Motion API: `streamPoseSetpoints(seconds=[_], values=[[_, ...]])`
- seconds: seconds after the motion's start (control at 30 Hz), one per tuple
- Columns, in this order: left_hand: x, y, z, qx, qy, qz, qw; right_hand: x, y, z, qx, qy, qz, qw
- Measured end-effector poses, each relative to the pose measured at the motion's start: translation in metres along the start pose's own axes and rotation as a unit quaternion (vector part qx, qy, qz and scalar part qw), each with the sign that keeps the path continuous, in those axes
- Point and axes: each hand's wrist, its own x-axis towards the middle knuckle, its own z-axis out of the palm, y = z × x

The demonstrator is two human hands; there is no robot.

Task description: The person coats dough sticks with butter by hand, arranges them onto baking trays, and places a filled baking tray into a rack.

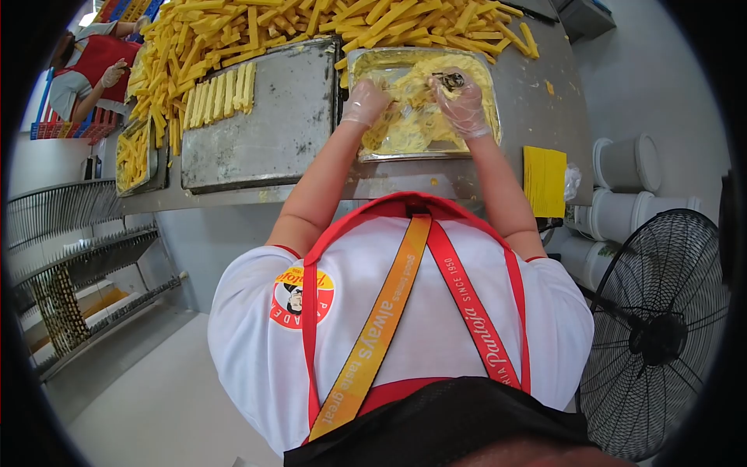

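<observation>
Lying crosswise: yellow-smeared metal tray (424,156)

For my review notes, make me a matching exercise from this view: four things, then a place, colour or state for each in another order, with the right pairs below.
Things:
1. Right hand
2. Neat row of sticks
3. Loose stick pile
4. Fan

Places, colours or states:
A. Heaped along the far side of the metal table
B. Black, at the right of the view
C. Gloved, with a metal tool at its fingers
D. Side by side on the flat tray

Right pairs: 1-C, 2-D, 3-A, 4-B
</observation>
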Motion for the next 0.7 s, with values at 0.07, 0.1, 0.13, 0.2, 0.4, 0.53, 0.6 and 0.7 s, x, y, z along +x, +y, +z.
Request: streamPoseSetpoints(seconds=[0.07, 0.1, 0.13, 0.2, 0.4, 0.53, 0.6, 0.7], values=[[0.002, -0.002, 0.005, 0.001, 0.020, 0.044, 0.999, -0.007, 0.005, 0.007, 0.174, -0.020, 0.086, 0.981], [0.001, -0.002, 0.007, 0.004, 0.035, 0.076, 0.997, -0.006, 0.006, 0.004, 0.151, -0.012, 0.072, 0.986], [-0.001, -0.001, 0.009, 0.007, 0.051, 0.106, 0.993, -0.005, 0.007, -0.004, 0.128, -0.004, 0.059, 0.990], [-0.005, 0.012, 0.007, 0.083, 0.010, 0.126, 0.988, -0.001, 0.004, -0.019, 0.135, 0.026, 0.073, 0.988], [-0.009, 0.065, -0.001, 0.206, -0.059, 0.134, 0.967, 0.005, 0.025, -0.051, -0.114, 0.109, 0.035, 0.987], [0.015, 0.051, 0.031, 0.210, -0.071, 0.131, 0.966, -0.006, 0.013, -0.048, -0.394, 0.053, -0.018, 0.917], [0.013, 0.054, 0.029, 0.213, -0.079, 0.130, 0.965, -0.007, 0.017, -0.045, -0.239, 0.054, 0.082, 0.966], [0.012, 0.049, 0.026, 0.204, -0.072, 0.130, 0.968, -0.004, 0.013, -0.045, 0.102, 0.095, 0.233, 0.962]])
